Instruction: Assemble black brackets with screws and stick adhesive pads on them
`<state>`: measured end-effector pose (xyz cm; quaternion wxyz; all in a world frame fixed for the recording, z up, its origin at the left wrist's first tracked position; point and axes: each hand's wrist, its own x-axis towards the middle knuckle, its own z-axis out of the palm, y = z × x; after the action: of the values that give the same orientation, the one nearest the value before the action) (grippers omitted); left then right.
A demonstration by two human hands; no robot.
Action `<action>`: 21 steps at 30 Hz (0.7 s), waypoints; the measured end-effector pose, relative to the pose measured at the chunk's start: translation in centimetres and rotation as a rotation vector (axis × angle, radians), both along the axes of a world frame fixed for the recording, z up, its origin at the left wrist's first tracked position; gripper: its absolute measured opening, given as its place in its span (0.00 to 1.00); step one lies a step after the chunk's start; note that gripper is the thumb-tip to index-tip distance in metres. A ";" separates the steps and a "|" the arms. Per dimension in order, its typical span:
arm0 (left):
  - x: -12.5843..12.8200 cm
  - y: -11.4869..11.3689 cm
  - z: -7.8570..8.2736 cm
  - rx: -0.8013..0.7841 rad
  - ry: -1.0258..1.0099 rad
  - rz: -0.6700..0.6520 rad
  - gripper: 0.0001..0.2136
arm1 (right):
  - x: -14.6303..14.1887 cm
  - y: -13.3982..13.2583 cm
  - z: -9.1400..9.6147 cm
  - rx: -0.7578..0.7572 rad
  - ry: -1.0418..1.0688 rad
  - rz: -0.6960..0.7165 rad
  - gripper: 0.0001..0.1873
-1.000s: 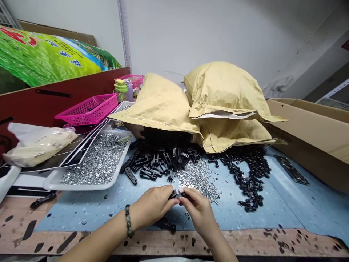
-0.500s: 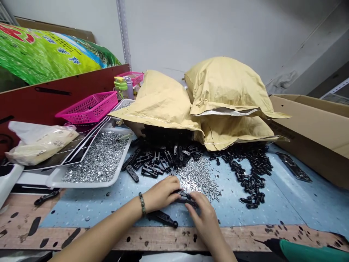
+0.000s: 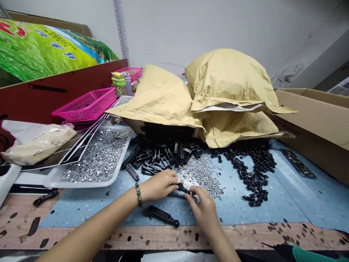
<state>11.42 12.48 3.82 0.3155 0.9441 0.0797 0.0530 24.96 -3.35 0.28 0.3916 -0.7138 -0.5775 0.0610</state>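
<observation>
Between my two hands is a small black plastic arm [image 3: 183, 188], partly hidden by fingers. My left hand [image 3: 161, 185], a beaded bracelet at its wrist, pinches the part's left end. Closed on the right end is my right hand [image 3: 202, 203]. Just beyond the fingers lie loose silver pins [image 3: 204, 174] and small nuts [image 3: 190, 178]. Below the hands a longer black arm with a round tip [image 3: 163, 216] rests on the blue mat. A heap of black forked pieces [image 3: 152, 162] sits behind my left hand.
A white tray of metal nuts [image 3: 94, 160] stands at left, a pink basket [image 3: 87, 105] behind it. Large paper sacks [image 3: 163, 94] fill the back. Small black parts [image 3: 252, 178] are piled at right, near a cardboard box [image 3: 313, 127]. A green-handled tool [image 3: 302, 253] is at the front right.
Both hands have lifted the black part slightly and turned it, so more of it shows between the fingers. The left wrist has moved a little left and up. The camera view has shifted slightly.
</observation>
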 end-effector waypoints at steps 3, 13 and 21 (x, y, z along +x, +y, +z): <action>0.3 0.0 -0.3 0.024 0.015 -0.009 0.09 | -0.1 -0.1 0.0 -0.017 -0.050 0.038 0.04; -1.6 -0.8 -1.1 0.033 0.061 -0.006 0.11 | -1.4 -0.8 -0.8 -0.094 -0.027 0.065 0.05; -5.3 -2.0 0.9 -0.165 0.111 0.158 0.10 | -1.5 7.2 -0.5 -0.059 -0.080 -0.266 0.16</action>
<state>6.11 10.49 4.73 0.3821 0.9071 0.1754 0.0188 23.46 3.84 -0.18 0.3518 -0.7971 -0.4908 -0.0028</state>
